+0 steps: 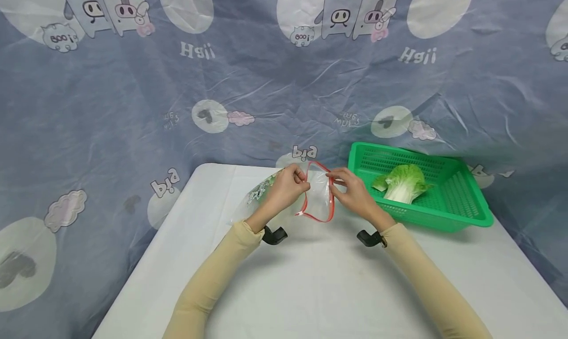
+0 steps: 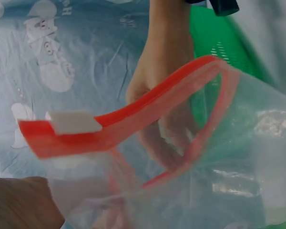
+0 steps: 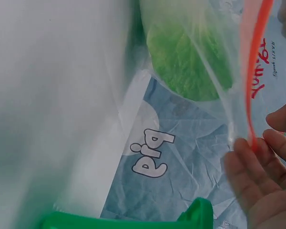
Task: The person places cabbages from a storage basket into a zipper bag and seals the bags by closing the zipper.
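Note:
A clear zip bag (image 1: 318, 188) with a red zip edge is held up above the table, its mouth spread. My left hand (image 1: 286, 187) pinches the left side of the red edge. On the opposite side, my right hand (image 1: 355, 195) grips the edge between thumb and fingers. A white slider (image 2: 75, 122) sits on the zip in the left wrist view. Through the plastic in the right wrist view, a leafy green vegetable (image 3: 190, 62) shows inside the bag. The bag's printed lower part is mostly hidden behind my left hand in the head view.
To the right stands a green perforated basket (image 1: 481, 201) holding a leafy napa cabbage (image 1: 405, 183). A white-covered table (image 1: 319, 299) lies beneath both arms. Behind it hangs a blue-grey printed sheet (image 1: 266, 72).

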Tool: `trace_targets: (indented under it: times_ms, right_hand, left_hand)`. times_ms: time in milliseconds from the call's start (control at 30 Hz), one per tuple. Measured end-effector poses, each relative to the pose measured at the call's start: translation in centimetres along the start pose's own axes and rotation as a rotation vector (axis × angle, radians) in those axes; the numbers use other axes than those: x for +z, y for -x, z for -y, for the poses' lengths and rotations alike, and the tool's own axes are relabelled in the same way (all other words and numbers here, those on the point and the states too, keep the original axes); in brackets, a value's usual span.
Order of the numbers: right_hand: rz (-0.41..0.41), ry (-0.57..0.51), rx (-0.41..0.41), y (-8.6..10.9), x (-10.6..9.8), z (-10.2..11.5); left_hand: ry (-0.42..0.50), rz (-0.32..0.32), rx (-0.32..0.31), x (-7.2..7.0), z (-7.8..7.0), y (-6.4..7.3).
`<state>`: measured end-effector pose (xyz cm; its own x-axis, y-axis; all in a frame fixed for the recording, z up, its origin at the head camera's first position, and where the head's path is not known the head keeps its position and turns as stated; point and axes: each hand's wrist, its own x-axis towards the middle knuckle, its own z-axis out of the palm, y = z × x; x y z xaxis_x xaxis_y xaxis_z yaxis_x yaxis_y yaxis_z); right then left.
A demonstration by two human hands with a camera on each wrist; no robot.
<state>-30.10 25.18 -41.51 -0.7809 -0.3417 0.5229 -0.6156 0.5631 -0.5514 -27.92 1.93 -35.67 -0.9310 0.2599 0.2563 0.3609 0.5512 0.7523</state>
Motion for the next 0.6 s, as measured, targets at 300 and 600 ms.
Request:
trace_targets:
  times_ms: [300,600]
  right_hand:
    - [-0.106,0.145,0.268,0.4,-4.5,1.0]
    - [0.202,0.24,0.815,-0.3,-12.9,-1.3]
  left_hand:
    - [0.187,-0.006,0.046,0.0,1.1,1.0]
    - [0.225,0.1,0.046,-0.1,1.6,1.2]
